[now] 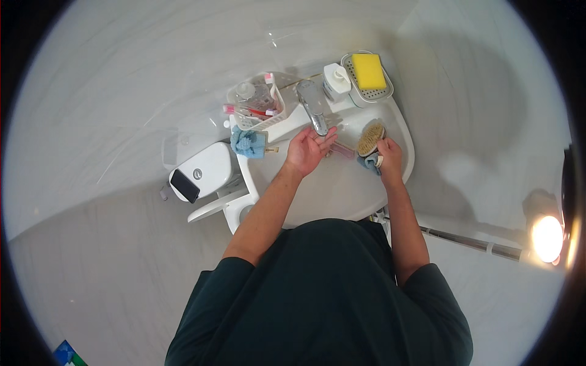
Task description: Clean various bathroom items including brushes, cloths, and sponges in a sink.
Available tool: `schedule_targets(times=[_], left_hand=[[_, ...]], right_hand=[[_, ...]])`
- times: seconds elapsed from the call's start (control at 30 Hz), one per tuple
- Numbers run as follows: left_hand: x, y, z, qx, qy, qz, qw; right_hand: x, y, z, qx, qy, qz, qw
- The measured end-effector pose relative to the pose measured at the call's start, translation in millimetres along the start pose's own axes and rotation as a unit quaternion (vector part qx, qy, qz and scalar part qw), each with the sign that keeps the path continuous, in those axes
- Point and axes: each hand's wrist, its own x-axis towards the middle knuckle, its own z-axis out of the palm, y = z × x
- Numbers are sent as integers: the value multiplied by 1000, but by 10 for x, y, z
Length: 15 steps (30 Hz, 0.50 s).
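Under the spout of the chrome faucet (313,101) my left hand (306,153) lies palm up, fingers apart, holding nothing. My right hand (389,158) grips an oval scrub brush (371,139) over the right side of the white sink (316,192), tan bristles facing up. A grey-blue cloth (369,164) is just below the brush, close to my right fingers; whether they also hold it I cannot tell. Between my hands a pink comb (342,150) lies in the basin, partly behind my left fingertips.
A white basket (260,123) with toothbrushes and a clear bottle stands at the back left. Beside it on the rim is a fluffy blue cloth (247,142). A white pump bottle (336,82) and a yellow sponge (369,72) on a perforated tray stand behind the faucet. A phone (184,186) rests on the toilet tank (213,162).
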Motion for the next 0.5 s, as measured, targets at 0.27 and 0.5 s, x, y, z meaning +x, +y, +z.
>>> schedule_targets(times=[0.27, 0.5], left_hand=[[257, 93, 47, 253, -2, -9, 967], [189, 195, 192, 348, 89, -43, 932]], right_hand=[[-15, 67, -69, -25, 15, -13, 999], [-4, 119, -89, -11, 3, -27, 1000]])
